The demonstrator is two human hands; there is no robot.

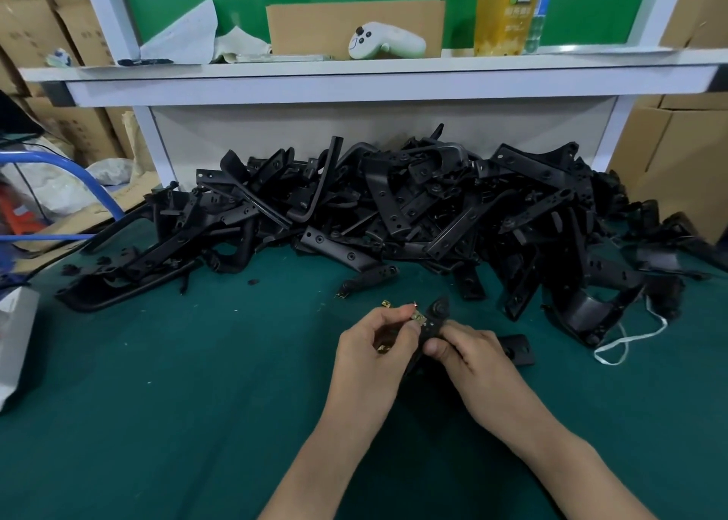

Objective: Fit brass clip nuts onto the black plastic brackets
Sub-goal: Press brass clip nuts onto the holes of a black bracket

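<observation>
Bracket (437,311) in right hand (472,356)

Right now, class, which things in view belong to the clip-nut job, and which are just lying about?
Job: left hand pinching a brass clip nut; right hand gripping a black bracket; bracket pile; loose clip nut.
Lying about: white controller; yellow bottle; cardboard piece; white cord.

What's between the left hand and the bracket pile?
Head view: a loose brass clip nut, then a stray bracket with a clip on its end.
</observation>
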